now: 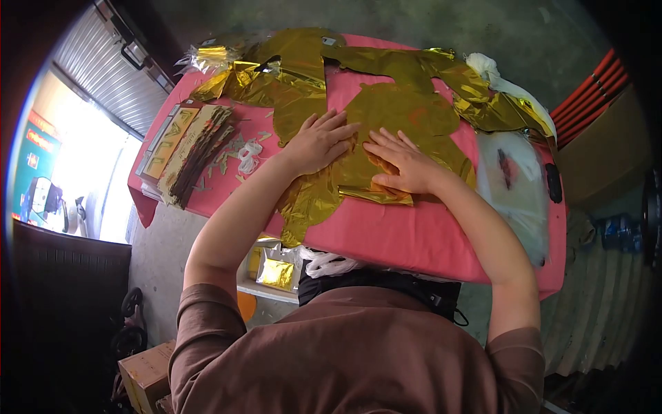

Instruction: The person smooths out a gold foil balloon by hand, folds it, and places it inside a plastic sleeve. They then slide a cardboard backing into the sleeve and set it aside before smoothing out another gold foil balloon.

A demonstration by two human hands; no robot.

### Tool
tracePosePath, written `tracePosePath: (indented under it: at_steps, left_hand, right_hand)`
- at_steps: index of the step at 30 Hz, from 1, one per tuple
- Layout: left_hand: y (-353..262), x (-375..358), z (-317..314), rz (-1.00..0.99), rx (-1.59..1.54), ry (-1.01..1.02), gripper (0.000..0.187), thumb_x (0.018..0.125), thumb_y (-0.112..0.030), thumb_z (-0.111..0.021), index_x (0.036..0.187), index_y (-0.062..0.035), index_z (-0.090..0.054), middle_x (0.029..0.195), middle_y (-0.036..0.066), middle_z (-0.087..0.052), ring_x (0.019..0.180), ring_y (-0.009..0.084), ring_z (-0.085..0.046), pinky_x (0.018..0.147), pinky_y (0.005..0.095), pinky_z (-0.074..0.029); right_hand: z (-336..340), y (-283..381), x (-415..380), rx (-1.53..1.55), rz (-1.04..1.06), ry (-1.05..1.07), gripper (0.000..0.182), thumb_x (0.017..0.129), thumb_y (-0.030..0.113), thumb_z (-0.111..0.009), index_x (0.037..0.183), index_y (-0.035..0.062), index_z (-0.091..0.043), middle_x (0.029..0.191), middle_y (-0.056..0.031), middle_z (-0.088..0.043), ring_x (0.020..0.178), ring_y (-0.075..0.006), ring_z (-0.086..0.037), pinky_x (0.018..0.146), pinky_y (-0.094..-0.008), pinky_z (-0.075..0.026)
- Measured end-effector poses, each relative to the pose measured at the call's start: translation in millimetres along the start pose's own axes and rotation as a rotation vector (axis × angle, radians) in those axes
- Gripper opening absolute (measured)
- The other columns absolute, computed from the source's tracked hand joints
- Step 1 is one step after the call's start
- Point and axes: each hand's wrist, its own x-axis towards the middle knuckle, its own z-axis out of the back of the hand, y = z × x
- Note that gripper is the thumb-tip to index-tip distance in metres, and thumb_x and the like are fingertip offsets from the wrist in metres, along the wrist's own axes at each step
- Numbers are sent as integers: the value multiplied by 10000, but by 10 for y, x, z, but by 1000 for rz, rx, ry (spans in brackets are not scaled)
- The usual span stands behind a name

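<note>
Flat gold foil balloons [400,110] lie spread over the table in front of me. My left hand [321,143] rests on the gold foil with its palm down and fingers stretched out. Beside it, my right hand [402,162] also lies flat on the foil, fingers spread. Neither hand grips anything. Near my right palm, a folded strip of foil [376,195] runs along the sheet's near edge. Another gold piece [303,207] hangs toward the table's front edge.
The table wears a pink cloth [386,231]. At left are stacked printed cards [189,155] and a white string bundle [249,157]. Clear plastic bags [514,193] and a black object [553,183] lie at right. A packaged gold foil [278,272] sits below the front edge.
</note>
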Motion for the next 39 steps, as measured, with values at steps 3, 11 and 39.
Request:
tracePosePath:
  at_steps: [3,11,39]
  left_hand:
    - [18,-7,2,-24,34,25,427,935,-357,-435,1322,-178,-464,1418,144,-361,1348,309,-275,1084,485,-202]
    - [8,17,-10,-23,13,-2,413,910,-368,-466,1279,-183,-498,1384,147,-391,1328,310,-299,1072,490,-221]
    - [-400,398,198,-129,-43,-145,130,770,-140,-607,879,-71,-627,920,73,-592,921,281,-552,796,395,-435]
  right_hand:
    - [-14,107,-109,-72,28,-66,684,819,434,-600,1389,139,-363,1476,-138,-261,1394,-285,-167,1128,-477,-89]
    - [-79,487,-516,42,203,-301,180,791,172,-648,933,63,-631,1203,-106,-569,1178,-244,-518,1060,-498,-291]
    - [315,17,-374,-121,-270,-233,554,839,267,-604,1305,23,-432,1407,-180,-360,1314,-327,-322,1070,-434,-278]
